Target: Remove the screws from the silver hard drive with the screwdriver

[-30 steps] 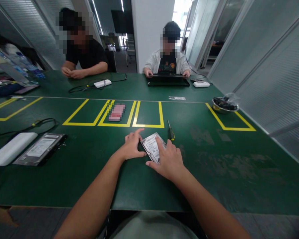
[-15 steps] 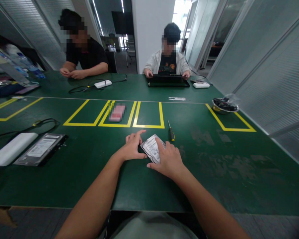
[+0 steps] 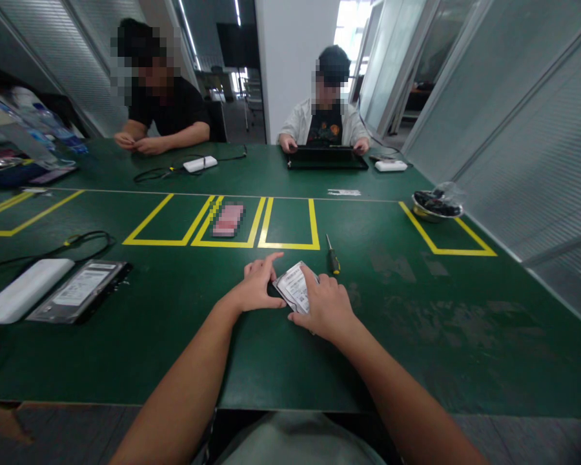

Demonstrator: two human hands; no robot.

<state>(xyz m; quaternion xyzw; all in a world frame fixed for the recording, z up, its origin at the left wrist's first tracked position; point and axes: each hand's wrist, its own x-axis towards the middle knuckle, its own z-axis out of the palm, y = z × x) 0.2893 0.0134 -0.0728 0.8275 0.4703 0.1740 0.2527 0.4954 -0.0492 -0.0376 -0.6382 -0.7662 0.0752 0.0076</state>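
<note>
In front of me a small hard drive (image 3: 291,288) with a white label lies slantwise at the table's middle. My right hand (image 3: 329,307) covers its right part and grips it, the index finger across the label and the thumb at the near edge. At the drive's left edge is my left hand (image 3: 259,287), thumb and index finger spread wide apart; whether its thumb touches the drive I cannot tell. A screwdriver (image 3: 334,256) with a black and yellow handle lies just beyond my right hand.
A larger hard drive (image 3: 80,289) and a white power bank (image 3: 26,290) lie at the left. Beyond are yellow tape outlines (image 3: 290,246), one around a pink blurred item (image 3: 228,220). A metal bowl (image 3: 436,208) stands far right. Two people sit opposite, one holding a black panel (image 3: 328,159).
My right hand has shifted slightly, its thumb and index finger a little closer together on the small hard drive. My left hand stays where it was.
</note>
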